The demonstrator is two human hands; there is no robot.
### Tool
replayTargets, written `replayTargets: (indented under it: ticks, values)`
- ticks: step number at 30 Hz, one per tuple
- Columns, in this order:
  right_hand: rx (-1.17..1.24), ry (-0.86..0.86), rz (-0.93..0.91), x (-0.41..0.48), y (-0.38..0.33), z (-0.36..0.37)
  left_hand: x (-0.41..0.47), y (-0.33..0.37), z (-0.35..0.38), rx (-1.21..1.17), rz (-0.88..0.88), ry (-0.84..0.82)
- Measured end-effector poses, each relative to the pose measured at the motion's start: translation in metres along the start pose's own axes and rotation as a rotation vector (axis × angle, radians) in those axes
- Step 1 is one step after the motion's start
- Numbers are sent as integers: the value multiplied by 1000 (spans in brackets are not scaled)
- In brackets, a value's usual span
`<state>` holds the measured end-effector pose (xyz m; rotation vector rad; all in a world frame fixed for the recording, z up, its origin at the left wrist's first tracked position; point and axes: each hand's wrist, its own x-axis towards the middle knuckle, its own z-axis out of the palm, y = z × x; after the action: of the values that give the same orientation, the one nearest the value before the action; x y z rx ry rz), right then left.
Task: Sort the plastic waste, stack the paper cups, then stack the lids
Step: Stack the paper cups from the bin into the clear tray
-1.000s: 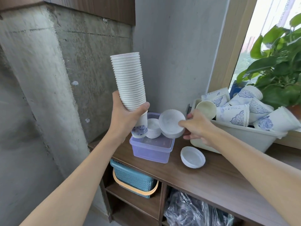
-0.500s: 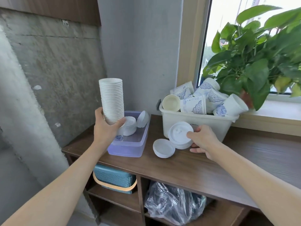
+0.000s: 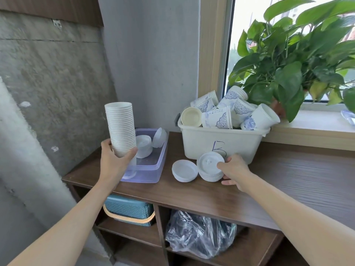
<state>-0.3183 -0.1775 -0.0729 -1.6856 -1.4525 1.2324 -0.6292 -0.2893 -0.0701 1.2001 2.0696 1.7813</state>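
Lids (image 3: 209, 167) — round white stack — pinched by right hand (image 3: 233, 169); left hand (image 3: 113, 163) curls fingers round ridged cup stack (image 3: 120, 127).

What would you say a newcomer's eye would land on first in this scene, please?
Most likely the tall stack of paper cups, gripped near its base by the left hand over the near end of the clear tub. Next comes the white bin heaped with loose blue-patterned cups beside the leafy plant, with the right hand holding a tilted stack of lids just in front of it.
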Motion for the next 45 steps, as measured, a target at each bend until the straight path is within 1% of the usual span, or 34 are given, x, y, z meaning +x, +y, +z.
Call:
replayTargets:
  ticks: [3,9,13,16,18,20,23,25,27,30,34,36,41,45]
  values:
    - [-85,15,-45,-2,1,0,-2,-2,-1,46,-9,-5]
    - [-385,161,-275,-13,-11,4,-4,-6,-4,100,-9,-24]
    - [-460,194,-402,-21,-26,15,-1,-8,-7,112,-16,-48]
    - [-608,256,-518,-32,-38,28,2,-9,-11,108,-9,-76]
    - [-675,259,-582,-38,-46,39,4,-10,-14,101,-7,-101]
    - [-671,174,-655,-42,-52,49,6,-12,-18,82,-10,-129]
    - [-577,-69,-807,-44,-58,68,10,-14,-26,35,-25,-192]
    - [-543,-200,-876,-44,-61,82,11,-14,-30,11,-52,-244]
    - [-554,-304,-900,-44,-65,94,10,-13,-32,6,-72,-275]
    - [-595,-420,-902,-42,-69,106,5,-10,-30,-15,-85,-268]
    - [-602,-416,-941,-43,-67,113,4,-11,-27,8,-77,-150]
    - [-580,-416,-946,-45,-65,115,4,-13,-27,13,-78,-121]
    - [-556,-403,-946,-52,-64,119,-1,-12,-26,-53,-108,-137]
    - [-538,-365,-962,-59,-61,127,-4,-13,-27,-49,-142,-174]
